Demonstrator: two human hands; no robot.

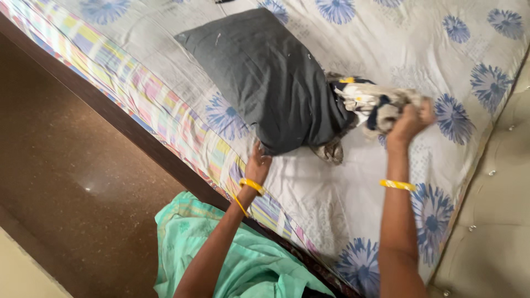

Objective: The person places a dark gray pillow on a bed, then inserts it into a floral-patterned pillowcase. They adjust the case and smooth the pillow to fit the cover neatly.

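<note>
Dark grey cloth covers the pillow (270,77), which lies on the bed (342,198) and serves as our landmark. At its near lower corner our left hand (258,164) pinches the grey edge, fingers pressed together on it. To the right of that end, our right hand (409,122) clutches a bunched patterned cover (371,104), fingers curled tight around the wad. We judge the work about midway: the patterned cover sits crumpled at the pillow's end, touching it, while nearly all of the grey pillow shows bare. The flowered sheet (469,49) spreads beneath.
</note>
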